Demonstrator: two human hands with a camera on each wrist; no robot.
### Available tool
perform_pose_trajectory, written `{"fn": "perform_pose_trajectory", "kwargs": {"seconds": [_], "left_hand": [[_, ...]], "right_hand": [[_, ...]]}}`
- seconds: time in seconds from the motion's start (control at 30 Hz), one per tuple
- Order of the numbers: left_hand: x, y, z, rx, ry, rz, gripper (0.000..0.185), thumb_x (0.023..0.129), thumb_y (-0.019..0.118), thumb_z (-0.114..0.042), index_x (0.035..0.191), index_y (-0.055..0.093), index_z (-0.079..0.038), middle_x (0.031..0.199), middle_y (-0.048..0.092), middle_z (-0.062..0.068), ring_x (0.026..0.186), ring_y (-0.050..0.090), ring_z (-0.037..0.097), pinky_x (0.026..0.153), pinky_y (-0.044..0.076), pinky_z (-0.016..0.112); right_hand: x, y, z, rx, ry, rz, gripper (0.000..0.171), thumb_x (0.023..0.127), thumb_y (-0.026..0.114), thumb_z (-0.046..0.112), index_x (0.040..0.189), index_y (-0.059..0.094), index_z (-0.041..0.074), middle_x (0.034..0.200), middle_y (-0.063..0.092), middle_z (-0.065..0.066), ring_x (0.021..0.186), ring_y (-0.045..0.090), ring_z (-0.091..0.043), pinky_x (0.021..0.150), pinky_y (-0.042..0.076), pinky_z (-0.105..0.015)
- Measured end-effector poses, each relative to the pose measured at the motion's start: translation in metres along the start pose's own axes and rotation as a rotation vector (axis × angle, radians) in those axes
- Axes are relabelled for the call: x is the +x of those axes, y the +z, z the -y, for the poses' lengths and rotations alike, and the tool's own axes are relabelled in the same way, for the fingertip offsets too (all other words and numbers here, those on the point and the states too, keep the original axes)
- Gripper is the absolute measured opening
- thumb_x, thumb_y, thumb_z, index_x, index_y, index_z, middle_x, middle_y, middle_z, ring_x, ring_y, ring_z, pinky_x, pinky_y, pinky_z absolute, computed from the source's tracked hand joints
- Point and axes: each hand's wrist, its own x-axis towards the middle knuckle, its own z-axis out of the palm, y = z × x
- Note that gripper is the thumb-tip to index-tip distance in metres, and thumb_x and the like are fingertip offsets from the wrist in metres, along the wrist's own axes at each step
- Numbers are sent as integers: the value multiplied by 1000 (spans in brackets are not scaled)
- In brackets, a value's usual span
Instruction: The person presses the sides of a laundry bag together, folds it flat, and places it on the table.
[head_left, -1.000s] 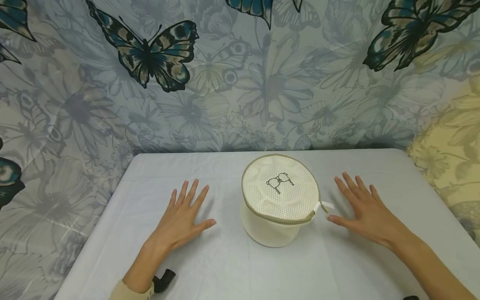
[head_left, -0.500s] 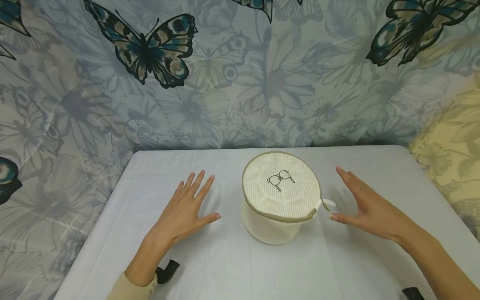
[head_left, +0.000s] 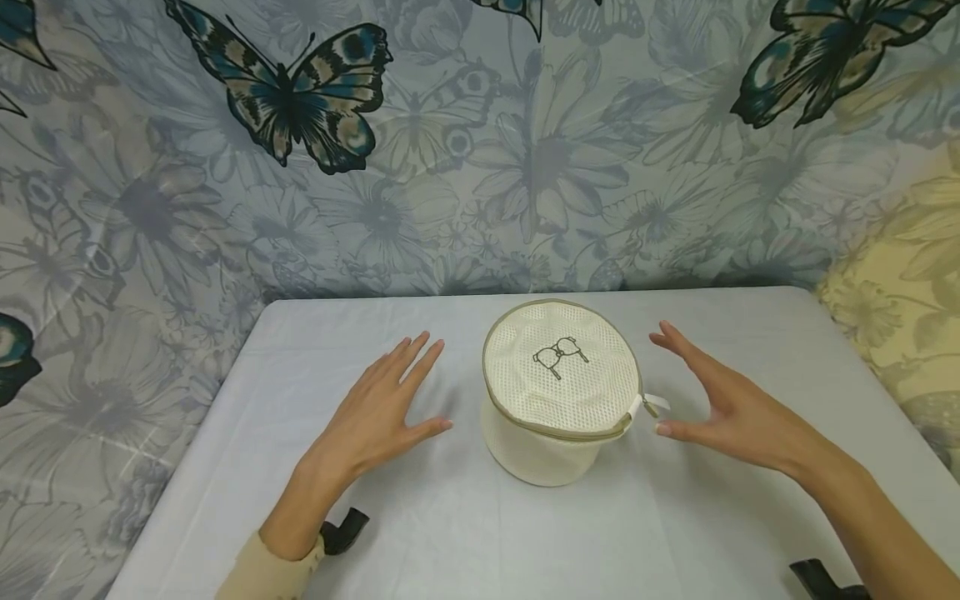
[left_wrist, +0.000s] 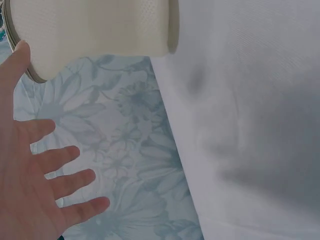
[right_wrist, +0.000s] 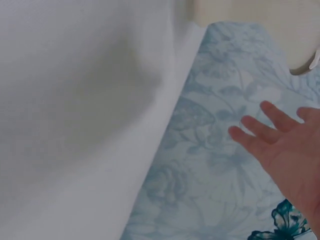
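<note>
A blue-grey floral backdrop (head_left: 480, 225) fills the 12 o'clock side and wraps round to 9, yellowish at 3; a printed butterfly (head_left: 292, 96) sits at 11 and another butterfly (head_left: 840, 62) at 1. Below it, the white-covered bench (head_left: 502, 550) spreads toward 6 o'clock. The cream mesh bag (head_left: 551, 454) stands upright there, toward the bench's 12 o'clock edge, its round top edged in olive.

The left hand (head_left: 375, 408) is at the bag's 9 o'clock, apart from it, fingers extended and thumb spread wide; its grip has hold of nothing. The right hand (head_left: 731, 408) is at 3 o'clock, thumb and index finger well parted, its grip likewise bare. A beige sleeve (head_left: 273, 571) covers the left forearm at 7 o'clock.

Smaller still: a black fitting (head_left: 345, 531) at the left wrist, another black fitting (head_left: 825, 579) by the right forearm at 5 o'clock, a glasses motif (head_left: 560, 357) mid-top, and a zip pull (head_left: 651, 407) just before the top's 4 o'clock, near the right thumb.
</note>
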Motion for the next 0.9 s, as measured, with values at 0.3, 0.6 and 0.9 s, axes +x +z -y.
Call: {"fn": "perform_pose_trajectory", "kwargs": {"seconds": [0.3,0.6,0.9], "left_hand": [[8,-2,-4,-36,54,-42,93,90,63,-61,161,14,-27,166,14,-2,149,22,29,114,30,54],[20,-3,-9,-132,83,-75,96,90,67,-55,161,11,-25,163,26,-2,146,30,22,114,33,49],[27,-4,-17,-199,99,-79,88,90,66,-56,160,19,-29,159,32,-6,143,35,18,112,35,48]], "right_hand": [[7,3,5,34,-86,2,116,77,87,15,161,9,24,156,38,-8,140,28,5,103,25,-3],[15,9,8,77,-90,39,112,78,87,20,161,13,25,156,40,-5,139,34,1,103,28,-6],[18,12,16,13,-28,34,108,79,86,29,160,16,30,153,43,-3,130,50,-15,100,44,-22]]}}
